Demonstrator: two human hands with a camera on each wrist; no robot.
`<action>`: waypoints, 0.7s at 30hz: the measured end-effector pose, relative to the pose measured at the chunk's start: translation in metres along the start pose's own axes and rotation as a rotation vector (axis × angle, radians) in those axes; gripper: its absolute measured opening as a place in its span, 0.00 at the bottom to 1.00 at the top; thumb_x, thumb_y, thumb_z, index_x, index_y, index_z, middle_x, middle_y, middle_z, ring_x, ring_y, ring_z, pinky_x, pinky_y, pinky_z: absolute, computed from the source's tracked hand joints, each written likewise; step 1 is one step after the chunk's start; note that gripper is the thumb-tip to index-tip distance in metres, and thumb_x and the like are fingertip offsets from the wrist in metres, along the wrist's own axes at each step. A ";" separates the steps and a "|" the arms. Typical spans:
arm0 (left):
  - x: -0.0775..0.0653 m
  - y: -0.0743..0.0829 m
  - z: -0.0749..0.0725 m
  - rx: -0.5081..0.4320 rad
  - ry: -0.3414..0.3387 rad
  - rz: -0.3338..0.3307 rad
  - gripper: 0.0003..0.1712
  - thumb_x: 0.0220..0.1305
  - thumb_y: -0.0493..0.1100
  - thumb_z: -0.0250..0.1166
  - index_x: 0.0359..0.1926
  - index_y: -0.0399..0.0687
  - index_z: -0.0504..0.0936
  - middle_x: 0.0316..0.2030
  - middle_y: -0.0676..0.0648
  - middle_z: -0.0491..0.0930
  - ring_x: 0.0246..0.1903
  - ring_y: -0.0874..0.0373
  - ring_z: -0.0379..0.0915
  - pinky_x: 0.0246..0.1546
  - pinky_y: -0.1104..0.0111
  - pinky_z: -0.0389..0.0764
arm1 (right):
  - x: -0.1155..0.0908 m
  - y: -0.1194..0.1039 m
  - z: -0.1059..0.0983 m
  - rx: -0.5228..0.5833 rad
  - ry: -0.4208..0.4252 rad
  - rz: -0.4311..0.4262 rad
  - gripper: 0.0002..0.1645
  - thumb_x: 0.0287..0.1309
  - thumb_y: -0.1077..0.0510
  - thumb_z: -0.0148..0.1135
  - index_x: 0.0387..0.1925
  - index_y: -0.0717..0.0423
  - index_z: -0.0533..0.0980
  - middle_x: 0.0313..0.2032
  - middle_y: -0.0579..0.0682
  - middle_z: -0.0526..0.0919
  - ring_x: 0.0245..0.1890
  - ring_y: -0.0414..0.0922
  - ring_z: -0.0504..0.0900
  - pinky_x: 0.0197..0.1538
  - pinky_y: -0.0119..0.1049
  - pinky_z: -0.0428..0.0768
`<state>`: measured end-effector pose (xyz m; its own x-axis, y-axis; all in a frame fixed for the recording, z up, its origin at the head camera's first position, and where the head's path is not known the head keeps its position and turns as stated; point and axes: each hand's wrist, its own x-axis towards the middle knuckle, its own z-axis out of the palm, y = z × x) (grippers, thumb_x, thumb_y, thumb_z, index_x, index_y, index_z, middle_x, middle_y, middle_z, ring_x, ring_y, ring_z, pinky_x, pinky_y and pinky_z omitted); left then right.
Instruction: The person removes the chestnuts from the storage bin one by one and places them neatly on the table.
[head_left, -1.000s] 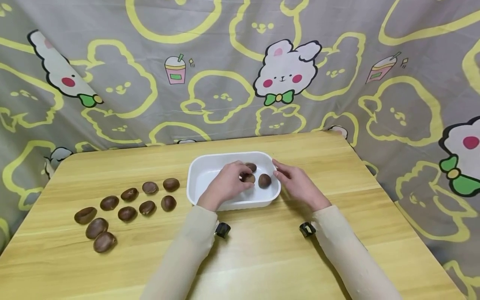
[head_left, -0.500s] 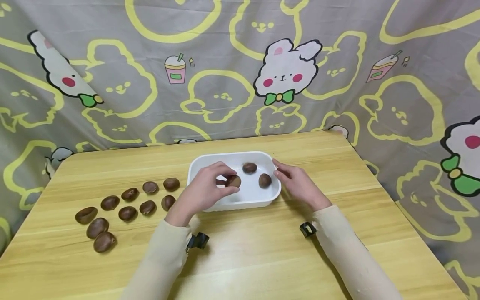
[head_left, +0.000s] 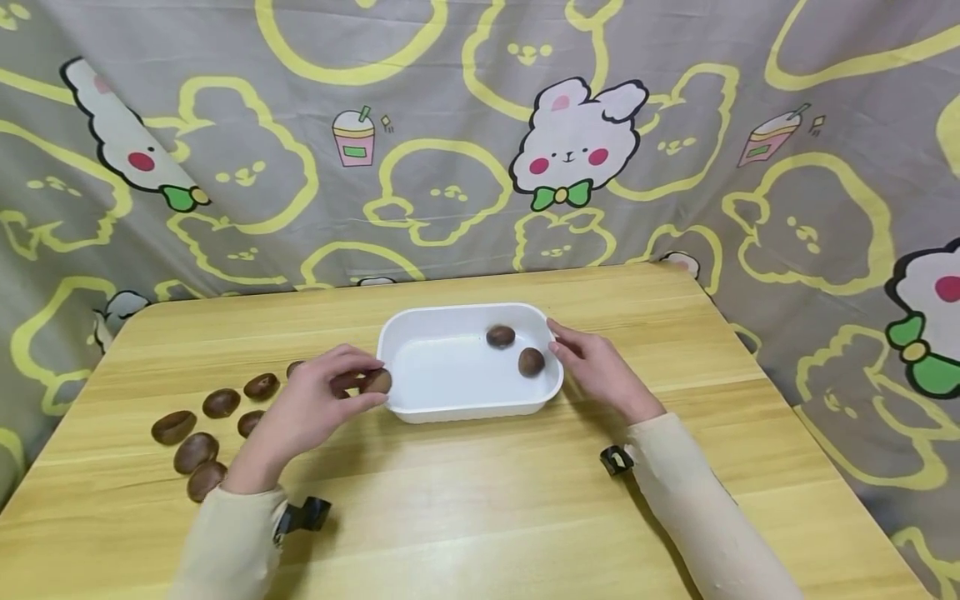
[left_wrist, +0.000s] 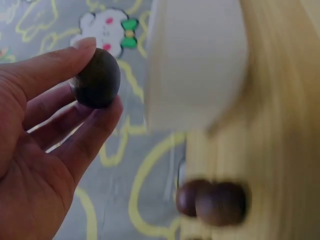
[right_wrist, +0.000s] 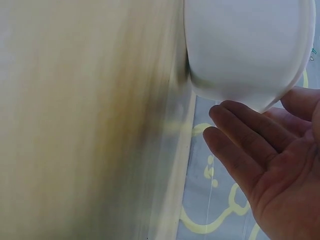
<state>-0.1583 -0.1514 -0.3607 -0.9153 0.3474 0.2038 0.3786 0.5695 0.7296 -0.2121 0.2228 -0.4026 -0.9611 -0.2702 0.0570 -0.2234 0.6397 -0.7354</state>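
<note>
My left hand pinches a brown chestnut between thumb and fingertips, just off the left end of a white plastic tray. The left wrist view shows that chestnut raised beside the tray's outer wall. Inside the tray, towards its right end, lie two chestnuts: one farther back and one nearer. At the right end of the tray, my right hand rests its fingertips against the wall and rim. Its fingers look nearly straight in the right wrist view.
Several chestnuts lie in loose rows on the wooden table to the left, some covered by my left hand and forearm. A grey curtain with cartoon prints hangs behind the table and along its sides.
My left hand has carried a chestnut leftward, up from inside the tray and out over its left end. Two chestnuts stay in the tray. My right hand keeps its place at the tray.
</note>
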 end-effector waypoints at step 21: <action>-0.071 -0.042 -0.038 0.194 -0.033 -0.172 0.20 0.46 0.55 0.69 0.41 0.54 0.78 0.41 0.58 0.74 0.40 0.59 0.72 0.40 0.64 0.76 | 0.002 -0.001 -0.001 -0.016 -0.012 -0.009 0.27 0.64 0.48 0.48 0.63 0.49 0.62 0.58 0.49 0.66 0.54 0.43 0.68 0.54 0.40 0.69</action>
<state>-0.1141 -0.2280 -0.3810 -0.9648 0.2553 0.0632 0.2396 0.7536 0.6121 -0.2136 0.2223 -0.4006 -0.9569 -0.2850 0.0553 -0.2350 0.6483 -0.7242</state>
